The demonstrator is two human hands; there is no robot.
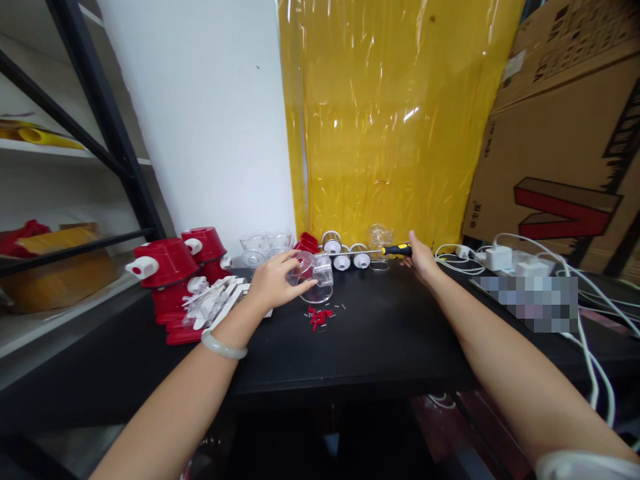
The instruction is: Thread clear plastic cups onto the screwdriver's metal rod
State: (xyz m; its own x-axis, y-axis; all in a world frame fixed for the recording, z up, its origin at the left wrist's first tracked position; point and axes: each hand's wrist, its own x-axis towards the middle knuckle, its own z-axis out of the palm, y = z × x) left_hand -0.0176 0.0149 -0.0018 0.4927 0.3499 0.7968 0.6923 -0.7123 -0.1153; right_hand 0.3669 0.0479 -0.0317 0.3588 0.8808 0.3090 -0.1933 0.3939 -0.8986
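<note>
My left hand is wrapped round a clear plastic container that lies tilted above the black table. In my right hand is a screwdriver with a black and yellow handle. Its long shaft points left, and the tip is at or close to the clear container's end; contact cannot be made out. Just in front of the container lies a small pile of red plastic pieces with several screws around it. Behind the shaft stand several white and metallic round parts.
Red dispenser-like bodies and white plastic parts sit at the left. Clear cups and a red part stand at the back. White cables and chargers spread over the right side, below a large cardboard box.
</note>
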